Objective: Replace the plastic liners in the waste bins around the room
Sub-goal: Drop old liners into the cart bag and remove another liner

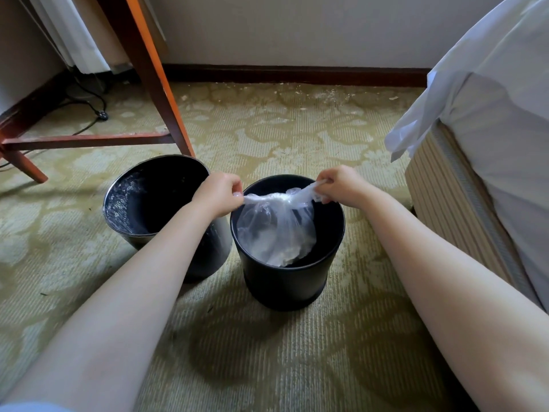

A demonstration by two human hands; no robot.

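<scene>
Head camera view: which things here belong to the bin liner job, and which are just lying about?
Job in hand: clear plastic liner, gripped at its bunched top by the left hand and right hand; black bin it hangs in; second black bin beside it.
Lying about: wooden furniture legs; power cable; bed.

Near wall of left bin behind left forearm; contents of bag indistinct; bed and table partly off-frame
</scene>
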